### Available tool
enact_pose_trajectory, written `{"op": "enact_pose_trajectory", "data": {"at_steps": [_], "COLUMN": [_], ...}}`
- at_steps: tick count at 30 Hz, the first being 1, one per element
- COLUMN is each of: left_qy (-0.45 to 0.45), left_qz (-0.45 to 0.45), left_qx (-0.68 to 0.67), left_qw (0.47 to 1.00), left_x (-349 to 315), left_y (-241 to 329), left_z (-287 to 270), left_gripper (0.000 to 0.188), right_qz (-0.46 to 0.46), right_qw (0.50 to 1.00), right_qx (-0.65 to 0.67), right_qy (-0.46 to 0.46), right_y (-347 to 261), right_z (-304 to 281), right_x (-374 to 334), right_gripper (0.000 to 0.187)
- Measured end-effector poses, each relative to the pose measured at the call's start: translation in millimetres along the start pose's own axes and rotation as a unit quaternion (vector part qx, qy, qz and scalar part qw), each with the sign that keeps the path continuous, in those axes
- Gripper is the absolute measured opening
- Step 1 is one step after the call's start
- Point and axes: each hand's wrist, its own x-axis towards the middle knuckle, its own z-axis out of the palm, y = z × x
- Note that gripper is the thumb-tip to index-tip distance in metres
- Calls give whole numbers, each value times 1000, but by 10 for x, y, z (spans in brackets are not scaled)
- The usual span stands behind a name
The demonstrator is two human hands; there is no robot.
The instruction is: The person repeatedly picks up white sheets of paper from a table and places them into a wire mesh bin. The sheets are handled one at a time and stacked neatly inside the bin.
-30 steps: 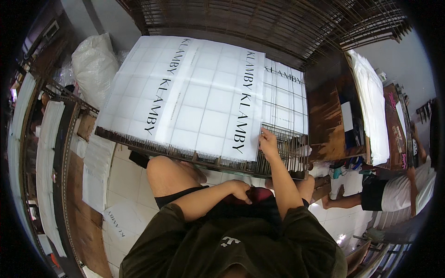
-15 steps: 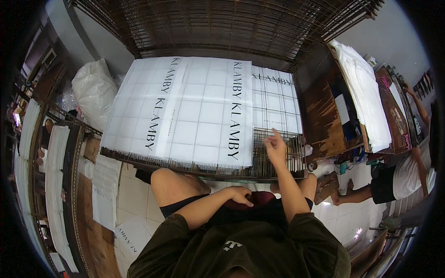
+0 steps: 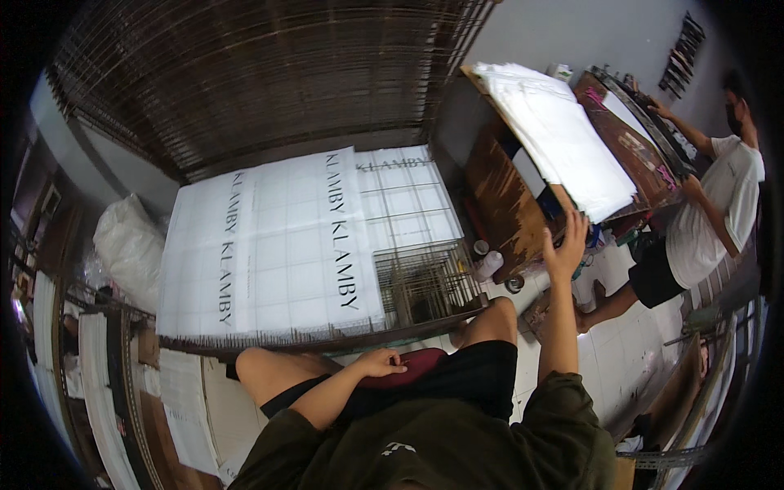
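My left hand rests on my lap, its fingers loosely laid against a maroon patch on my dark shorts; I see nothing held in it. Over to the right, my right hand is raised with thumb and fingers apart, and nothing is in its grasp. It is close to the near edge of a stack of white sheets on a wooden table. In front of my knees, printed white sheets with black lettering lie on wire-mesh racks, whose bare wires show at the right corner.
More wire racks rise tilted behind the sheets. On the right a co-worker in a white shirt stands at a brown work table. A bottle stands beyond my right knee. At left are a plastic bag and shelves of white stacks.
My view has turned right. My right hand has left the bare rack corner and reached right, toward the white stack, its fingers spreading. My left hand stays on my lap.
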Motion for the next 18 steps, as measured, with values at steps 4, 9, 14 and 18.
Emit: {"op": "enact_pose_trajectory", "data": {"at_steps": [4, 9, 14, 18], "left_qy": [27, 53, 78, 78], "left_qz": [-36, -82, -81, -87], "left_qx": [11, 31, 36, 60], "left_qw": [999, 995, 993, 991], "left_x": [-13, -80, -107, -96], "left_y": [-68, 142, 107, 112], "left_z": [62, 42, 73, 85], "left_gripper": [50, 49, 43, 42], "right_qz": [37, 58, 80, 87], "right_qw": [999, 997, 995, 994], "right_qx": [13, 45, 56, 68], "right_qy": [-10, 11, 4, 4], "right_y": [-75, -72, -110, -69], "right_z": [34, 83, 77, 37], "right_x": [-76, -83, -61, -81], "right_gripper": [68, 68, 67, 67]}}
